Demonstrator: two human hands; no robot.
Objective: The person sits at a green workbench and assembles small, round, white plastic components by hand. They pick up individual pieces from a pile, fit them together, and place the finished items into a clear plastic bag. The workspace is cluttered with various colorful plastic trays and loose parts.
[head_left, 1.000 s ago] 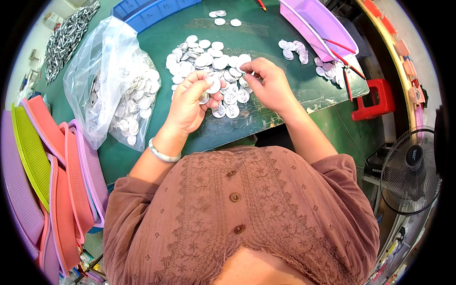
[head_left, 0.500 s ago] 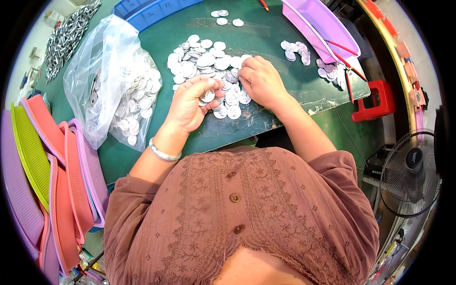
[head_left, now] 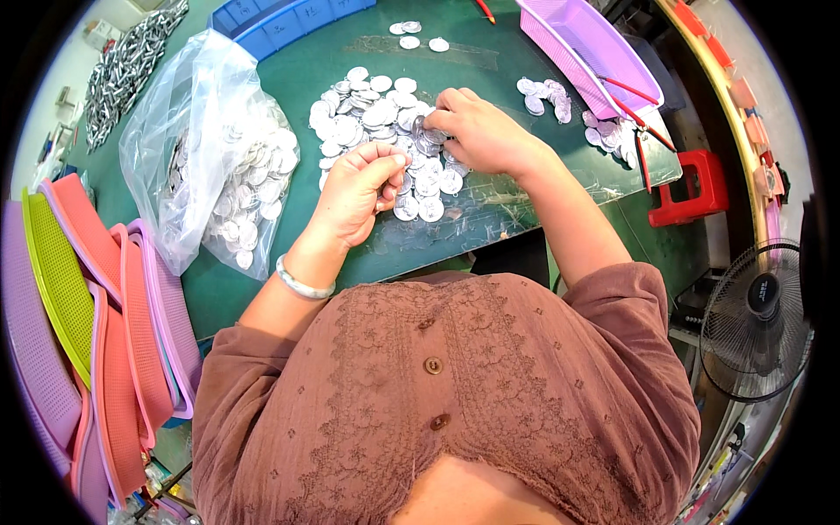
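Note:
On the green table lies a loose pile of silver round medals point(head_left: 378, 112), each disc flat and shiny. My left hand point(head_left: 360, 191), with a pale bangle at the wrist, is closed at the pile's near left edge. Its thumb presses against curled fingers; whatever they hold is hidden. My right hand point(head_left: 477, 136) reaches over the pile's right side from the right, its thumb and fingers closed round medals at their tips. Several medals lie flat just below, between the two hands.
A clear plastic bag point(head_left: 188, 131) of medals stands left of the pile. Beyond are a blue bin point(head_left: 293, 26) and metal parts point(head_left: 131, 74). Right are a purple basket point(head_left: 595, 57), smaller medal groups point(head_left: 544, 96) and red-handled pliers point(head_left: 643, 122). Stacked coloured baskets point(head_left: 105, 332) stand at left.
My left hand has closed further, and the medal seen in it earlier no longer shows. My right hand has shifted left and slightly farther over the pile, onto other medals.

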